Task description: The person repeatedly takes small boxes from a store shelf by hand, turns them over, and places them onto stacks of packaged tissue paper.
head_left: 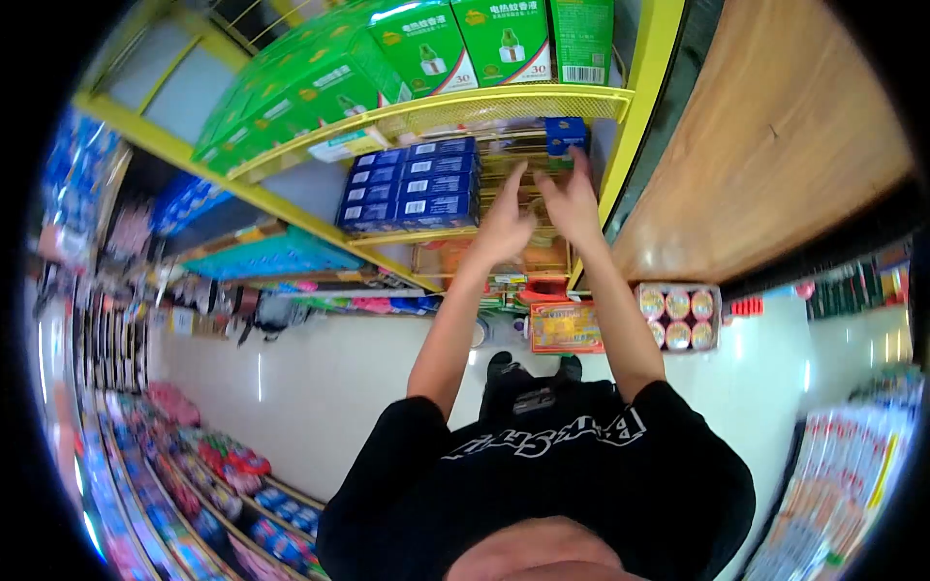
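Note:
Both of my hands reach into a yellow wire shelf (513, 150), apart from each other. My left hand (506, 225) is open, blurred, just right of the stacked dark blue boxes (412, 189). My right hand (572, 198) is open too, its fingers spread just below a small blue box (565, 134) at the right end of the shelf. Nothing shows in either palm. Whether the right fingertips touch the blue box cannot be made out.
Green boxes (417, 48) fill the shelf above. Orange packs (542, 257) lie on the level below. A yellow-red carton (565, 327) and a tray of round tubs (678, 318) stand on the floor. A wooden panel (775, 136) is at the right.

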The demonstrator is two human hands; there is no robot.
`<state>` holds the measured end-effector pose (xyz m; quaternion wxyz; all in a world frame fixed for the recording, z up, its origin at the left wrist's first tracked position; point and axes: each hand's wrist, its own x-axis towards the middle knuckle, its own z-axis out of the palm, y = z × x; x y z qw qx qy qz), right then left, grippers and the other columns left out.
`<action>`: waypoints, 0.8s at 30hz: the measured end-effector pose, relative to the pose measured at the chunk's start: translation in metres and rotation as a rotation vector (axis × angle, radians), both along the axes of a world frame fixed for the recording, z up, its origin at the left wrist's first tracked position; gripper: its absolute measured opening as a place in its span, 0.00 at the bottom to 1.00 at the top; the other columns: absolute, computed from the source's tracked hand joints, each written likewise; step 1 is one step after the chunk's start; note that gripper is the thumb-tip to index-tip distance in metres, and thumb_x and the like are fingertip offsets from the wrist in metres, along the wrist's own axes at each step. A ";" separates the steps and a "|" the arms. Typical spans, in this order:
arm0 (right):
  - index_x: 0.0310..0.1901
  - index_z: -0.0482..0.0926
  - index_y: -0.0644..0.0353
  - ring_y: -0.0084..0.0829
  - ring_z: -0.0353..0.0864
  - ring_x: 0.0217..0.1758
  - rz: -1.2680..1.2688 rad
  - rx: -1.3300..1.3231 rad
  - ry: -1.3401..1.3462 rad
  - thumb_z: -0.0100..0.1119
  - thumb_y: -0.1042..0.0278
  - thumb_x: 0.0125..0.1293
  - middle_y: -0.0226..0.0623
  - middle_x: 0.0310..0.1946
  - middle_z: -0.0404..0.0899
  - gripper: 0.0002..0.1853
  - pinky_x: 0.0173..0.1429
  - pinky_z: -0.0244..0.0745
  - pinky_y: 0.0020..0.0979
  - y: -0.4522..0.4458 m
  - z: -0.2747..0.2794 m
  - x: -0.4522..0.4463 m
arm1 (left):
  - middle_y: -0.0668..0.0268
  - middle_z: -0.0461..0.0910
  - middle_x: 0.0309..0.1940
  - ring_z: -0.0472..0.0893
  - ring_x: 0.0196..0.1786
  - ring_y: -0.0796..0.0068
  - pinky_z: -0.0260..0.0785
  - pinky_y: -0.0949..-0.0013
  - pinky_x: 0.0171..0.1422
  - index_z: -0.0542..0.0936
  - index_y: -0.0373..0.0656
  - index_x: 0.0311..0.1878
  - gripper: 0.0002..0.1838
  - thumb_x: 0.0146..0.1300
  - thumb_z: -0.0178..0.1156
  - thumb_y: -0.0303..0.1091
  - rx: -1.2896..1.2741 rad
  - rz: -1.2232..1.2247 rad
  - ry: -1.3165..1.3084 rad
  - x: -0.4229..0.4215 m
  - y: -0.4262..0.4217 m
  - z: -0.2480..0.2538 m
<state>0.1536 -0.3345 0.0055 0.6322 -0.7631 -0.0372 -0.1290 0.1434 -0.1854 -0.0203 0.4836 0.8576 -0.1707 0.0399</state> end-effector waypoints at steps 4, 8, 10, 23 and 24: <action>0.70 0.59 0.70 0.56 0.69 0.67 -0.307 -0.225 -0.222 0.65 0.65 0.63 0.60 0.62 0.70 0.38 0.72 0.63 0.45 0.010 -0.039 0.055 | 0.43 0.54 0.77 0.59 0.76 0.38 0.57 0.51 0.78 0.53 0.49 0.80 0.43 0.59 0.53 0.22 0.176 -0.029 -0.034 0.069 -0.021 0.010; 0.71 0.58 0.69 0.61 0.65 0.70 -0.347 -0.229 -0.205 0.65 0.67 0.58 0.64 0.65 0.66 0.41 0.75 0.60 0.50 0.007 -0.057 0.073 | 0.45 0.62 0.73 0.63 0.73 0.37 0.60 0.48 0.75 0.62 0.45 0.75 0.33 0.65 0.52 0.27 0.148 -0.099 -0.098 0.097 -0.020 -0.005; 0.71 0.60 0.68 0.60 0.67 0.69 -0.381 -0.179 -0.201 0.65 0.68 0.58 0.63 0.65 0.68 0.40 0.74 0.62 0.49 0.018 -0.046 0.060 | 0.44 0.66 0.70 0.65 0.72 0.38 0.61 0.49 0.74 0.64 0.42 0.73 0.31 0.65 0.54 0.28 -0.069 -0.080 -0.103 0.092 -0.023 -0.012; 0.41 0.77 0.66 0.53 0.80 0.44 -0.868 -0.413 -1.135 0.67 0.79 0.50 0.56 0.45 0.78 0.15 0.45 0.79 0.51 0.012 0.103 -0.195 | 0.57 0.69 0.53 0.73 0.50 0.62 0.72 0.59 0.52 0.69 0.45 0.57 0.24 0.59 0.62 0.39 -1.001 0.054 -0.554 -0.142 -0.096 0.087; 0.43 0.78 0.68 0.53 0.80 0.46 -0.872 -0.388 -1.164 0.66 0.78 0.51 0.56 0.45 0.78 0.16 0.47 0.78 0.51 -0.007 0.102 -0.216 | 0.57 0.68 0.54 0.74 0.51 0.61 0.73 0.58 0.53 0.68 0.46 0.56 0.23 0.59 0.62 0.40 -1.092 0.023 -0.544 -0.164 -0.122 0.099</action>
